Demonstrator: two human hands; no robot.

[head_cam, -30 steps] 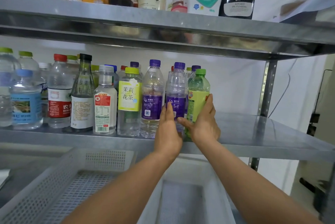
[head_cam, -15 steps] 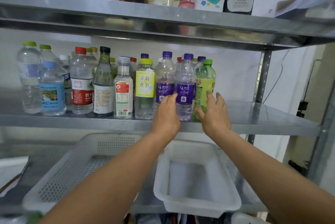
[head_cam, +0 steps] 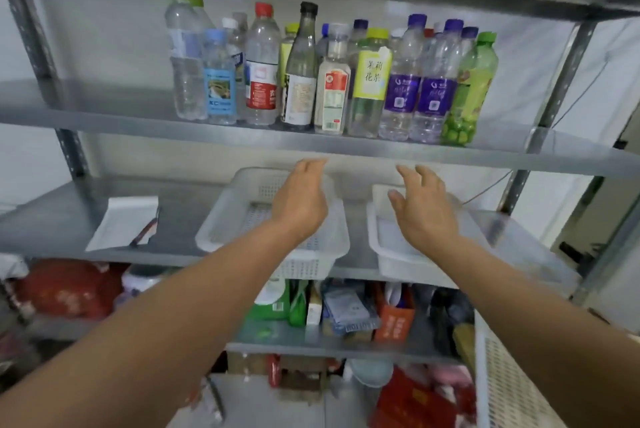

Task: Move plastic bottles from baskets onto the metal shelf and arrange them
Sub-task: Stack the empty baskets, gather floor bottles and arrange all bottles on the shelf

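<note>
I see the metal shelf carrying the plastic bottles, which stand upright in a packed cluster from its middle toward its right post. On the board below that shelf sit a perforated white basket and, just beside it to the right, a smooth white bin. Both hands hover under the shelf's front edge, left hand and right hand, with fingers spread and holding nothing. A green-capped bottle ends the row on the shelf's right.
</note>
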